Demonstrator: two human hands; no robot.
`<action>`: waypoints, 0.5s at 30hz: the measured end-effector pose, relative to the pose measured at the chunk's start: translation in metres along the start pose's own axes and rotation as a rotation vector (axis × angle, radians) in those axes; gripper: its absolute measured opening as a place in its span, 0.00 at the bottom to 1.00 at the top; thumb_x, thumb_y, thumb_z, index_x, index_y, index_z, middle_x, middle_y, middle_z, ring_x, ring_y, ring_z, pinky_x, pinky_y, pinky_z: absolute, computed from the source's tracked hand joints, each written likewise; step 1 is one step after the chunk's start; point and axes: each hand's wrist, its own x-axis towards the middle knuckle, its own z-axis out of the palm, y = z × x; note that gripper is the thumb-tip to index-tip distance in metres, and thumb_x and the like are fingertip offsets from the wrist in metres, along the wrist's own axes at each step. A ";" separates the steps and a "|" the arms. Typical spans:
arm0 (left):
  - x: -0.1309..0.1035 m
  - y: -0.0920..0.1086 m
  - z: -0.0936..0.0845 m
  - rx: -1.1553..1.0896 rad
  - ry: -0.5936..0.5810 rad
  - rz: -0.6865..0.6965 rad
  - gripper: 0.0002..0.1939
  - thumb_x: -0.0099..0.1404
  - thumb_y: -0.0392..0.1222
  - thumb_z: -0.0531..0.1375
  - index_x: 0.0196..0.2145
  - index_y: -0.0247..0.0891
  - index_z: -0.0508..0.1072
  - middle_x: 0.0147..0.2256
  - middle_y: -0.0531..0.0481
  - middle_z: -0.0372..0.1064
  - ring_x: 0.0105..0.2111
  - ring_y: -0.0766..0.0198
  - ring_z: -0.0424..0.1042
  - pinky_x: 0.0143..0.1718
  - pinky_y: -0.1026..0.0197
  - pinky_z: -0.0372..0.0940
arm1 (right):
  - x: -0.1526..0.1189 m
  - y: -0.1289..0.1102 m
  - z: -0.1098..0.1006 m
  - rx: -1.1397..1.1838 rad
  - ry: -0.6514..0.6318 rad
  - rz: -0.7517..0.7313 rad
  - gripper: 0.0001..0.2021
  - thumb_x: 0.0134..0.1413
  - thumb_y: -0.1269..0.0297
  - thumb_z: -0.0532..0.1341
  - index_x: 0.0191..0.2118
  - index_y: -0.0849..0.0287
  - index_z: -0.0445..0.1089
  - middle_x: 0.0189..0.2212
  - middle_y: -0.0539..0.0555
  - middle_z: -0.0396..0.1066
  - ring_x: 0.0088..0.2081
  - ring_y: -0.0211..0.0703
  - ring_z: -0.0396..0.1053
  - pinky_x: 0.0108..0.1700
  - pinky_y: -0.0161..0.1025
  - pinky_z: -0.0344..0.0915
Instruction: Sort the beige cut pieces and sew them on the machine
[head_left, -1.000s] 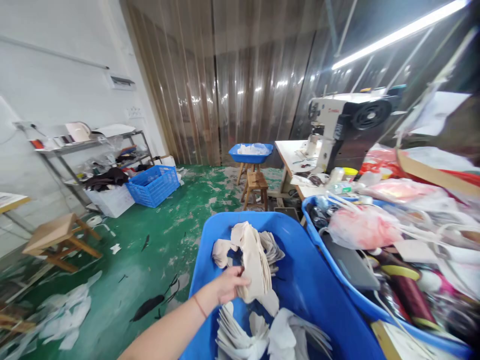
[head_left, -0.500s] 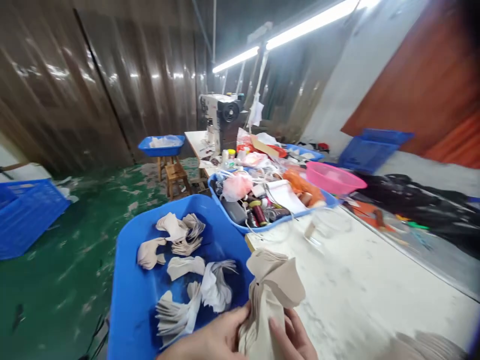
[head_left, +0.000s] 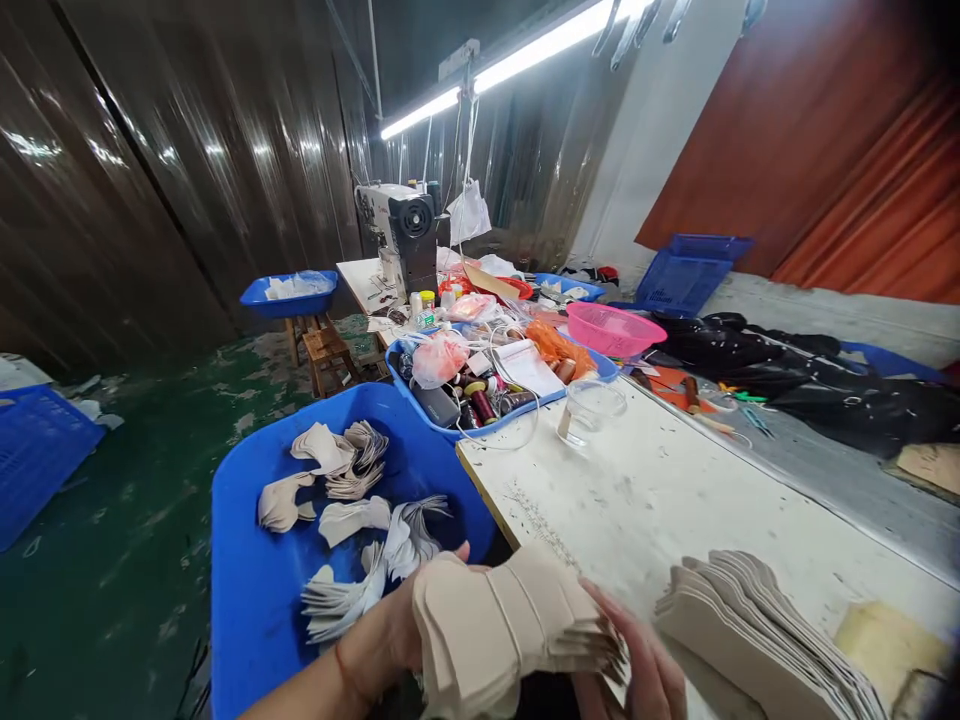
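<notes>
A thick stack of beige cut fabric pieces (head_left: 487, 625) lies between my two hands, over the tub's right edge. My left hand (head_left: 401, 625) grips its left side, the fingers partly hidden behind the stack. At the right end, my right hand (head_left: 645, 655) is closed around the layered edges. Thin raised lines cross the stack's top. Left of it, a blue plastic tub (head_left: 240, 560) contains several smaller bundles of pale pieces (head_left: 341, 600). Another layered beige stack (head_left: 757, 630) rests on the white table (head_left: 637, 490), to the right of my right hand.
A blue tray (head_left: 495, 430) with thread spools and bags sits on the table, near a clear plastic cup (head_left: 592, 410) and a pink basin (head_left: 611, 330). Farther back stands a sewing machine (head_left: 405, 230). A wooden stool (head_left: 330, 350) and a blue crate (head_left: 45, 450) are at left.
The held stack has turned from upright and fanned to lying across, broad face up. My right hand has moved right to its end. The view has shifted right, showing more of the table stack.
</notes>
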 end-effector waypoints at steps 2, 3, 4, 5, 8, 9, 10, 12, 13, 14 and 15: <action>0.003 0.003 0.000 -0.061 -0.114 -0.096 0.37 0.54 0.70 0.57 0.39 0.29 0.77 0.35 0.37 0.75 0.34 0.55 0.73 0.40 0.56 0.65 | 0.001 0.010 -0.012 -0.009 -0.113 -0.042 0.38 0.53 0.78 0.60 0.67 0.61 0.46 0.50 0.64 0.65 0.53 0.53 0.65 0.50 0.46 0.68; 0.004 0.004 0.001 -0.083 -0.189 -0.124 0.42 0.52 0.73 0.57 0.41 0.26 0.76 0.36 0.36 0.75 0.34 0.56 0.73 0.40 0.58 0.65 | 0.002 0.014 -0.017 -0.008 -0.166 -0.035 0.37 0.53 0.80 0.60 0.67 0.62 0.47 0.52 0.65 0.65 0.54 0.54 0.65 0.51 0.47 0.68; 0.005 0.004 0.002 -0.083 -0.258 -0.127 0.45 0.48 0.73 0.60 0.43 0.25 0.75 0.38 0.36 0.74 0.35 0.57 0.73 0.39 0.61 0.64 | 0.002 0.016 -0.020 0.000 -0.190 -0.026 0.36 0.54 0.80 0.59 0.67 0.63 0.48 0.52 0.65 0.65 0.53 0.54 0.65 0.51 0.47 0.67; 0.006 0.005 0.003 -0.058 -0.314 -0.117 0.46 0.43 0.71 0.64 0.46 0.24 0.74 0.40 0.35 0.74 0.36 0.58 0.72 0.39 0.62 0.64 | 0.002 0.017 -0.023 0.011 -0.201 -0.012 0.34 0.55 0.80 0.58 0.66 0.62 0.51 0.52 0.65 0.66 0.53 0.53 0.66 0.52 0.46 0.67; 0.005 0.005 0.009 0.093 -0.350 -0.107 0.46 0.34 0.54 0.75 0.50 0.31 0.72 0.45 0.39 0.71 0.38 0.60 0.71 0.40 0.64 0.64 | -0.001 0.016 -0.025 0.018 -0.197 0.067 0.30 0.57 0.78 0.58 0.64 0.59 0.55 0.51 0.62 0.67 0.51 0.50 0.68 0.52 0.44 0.66; 0.005 0.004 0.011 0.130 -0.326 -0.115 0.44 0.33 0.49 0.76 0.50 0.33 0.72 0.46 0.41 0.71 0.38 0.61 0.71 0.40 0.64 0.65 | -0.003 0.016 -0.024 0.017 -0.203 0.109 0.29 0.58 0.76 0.58 0.64 0.58 0.55 0.50 0.61 0.68 0.50 0.49 0.68 0.52 0.43 0.66; 0.004 0.002 0.013 0.153 -0.298 -0.126 0.43 0.34 0.45 0.76 0.50 0.35 0.72 0.45 0.42 0.71 0.38 0.62 0.71 0.39 0.64 0.65 | -0.005 0.016 -0.024 0.016 -0.213 0.150 0.28 0.59 0.74 0.57 0.64 0.57 0.56 0.50 0.61 0.68 0.50 0.49 0.68 0.51 0.43 0.67; 0.004 -0.002 0.015 0.158 -0.259 -0.145 0.39 0.36 0.41 0.74 0.49 0.35 0.73 0.43 0.43 0.72 0.36 0.62 0.71 0.37 0.64 0.66 | -0.010 0.018 -0.023 0.013 -0.229 0.220 0.26 0.60 0.71 0.57 0.63 0.56 0.56 0.50 0.60 0.68 0.49 0.49 0.69 0.50 0.43 0.67; 0.004 -0.004 0.016 0.146 -0.254 -0.149 0.39 0.36 0.41 0.74 0.49 0.34 0.73 0.42 0.43 0.72 0.35 0.62 0.71 0.37 0.64 0.66 | -0.011 0.019 -0.023 0.013 -0.229 0.239 0.25 0.60 0.70 0.57 0.63 0.56 0.57 0.49 0.60 0.68 0.49 0.49 0.69 0.49 0.43 0.68; 0.004 -0.007 0.016 0.130 -0.254 -0.146 0.38 0.37 0.41 0.74 0.49 0.33 0.73 0.42 0.42 0.72 0.35 0.62 0.71 0.36 0.64 0.67 | -0.012 0.021 -0.024 0.012 -0.226 0.250 0.25 0.60 0.70 0.57 0.63 0.56 0.57 0.50 0.60 0.68 0.49 0.50 0.69 0.49 0.44 0.68; 0.005 -0.009 0.017 0.114 -0.254 -0.140 0.38 0.37 0.40 0.74 0.48 0.33 0.73 0.42 0.41 0.73 0.35 0.62 0.72 0.36 0.64 0.67 | -0.013 0.021 -0.025 0.009 -0.227 0.254 0.25 0.60 0.69 0.57 0.63 0.56 0.57 0.50 0.61 0.67 0.50 0.51 0.68 0.49 0.46 0.68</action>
